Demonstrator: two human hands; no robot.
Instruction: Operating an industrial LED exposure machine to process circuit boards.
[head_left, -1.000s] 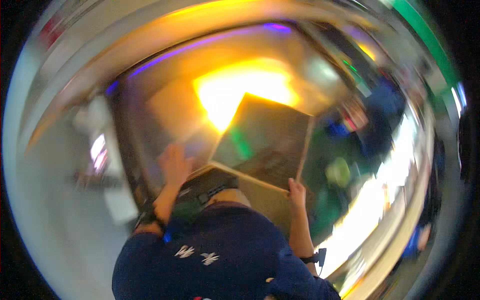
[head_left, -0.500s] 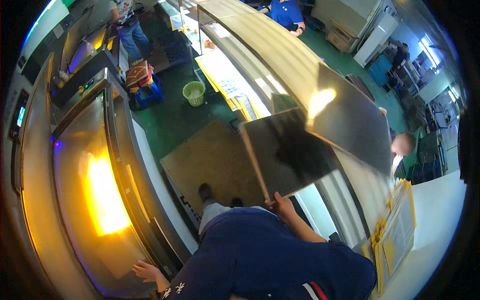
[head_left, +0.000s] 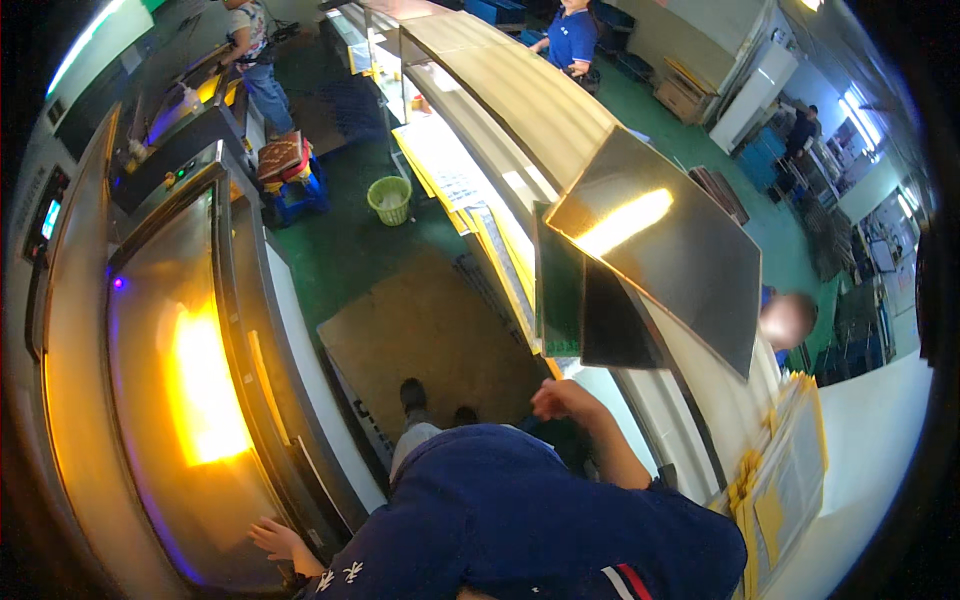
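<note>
My left hand point(head_left: 274, 540) rests with fingers spread on the lower edge of a shiny machine bed point(head_left: 150, 400), which mirrors a bright yellow glow. Its palm is free of any object. In front of my body, my right hand point(head_left: 565, 400) is curled with nothing visible in it. Just beyond that hand, a dark green panel point(head_left: 560, 290) and a black panel point(head_left: 618, 322) stand at the edge of the long, pale-topped bench point(head_left: 500, 85). A larger glossy dark panel point(head_left: 680, 250) with thin light edges tilts above them, reflecting a lamp.
Yellow-edged film sheets point(head_left: 790, 490) hang at the lower right. A green basket point(head_left: 389, 200) and a stool with a red cushion point(head_left: 285, 160) are on the floor. Co-workers are at the far left, behind the bench and beside the large panel.
My right hand has let go of the dark panel it held, which now stands against the bench. The large glossy panel has turned and shifted left. My left hand has slid slightly left.
</note>
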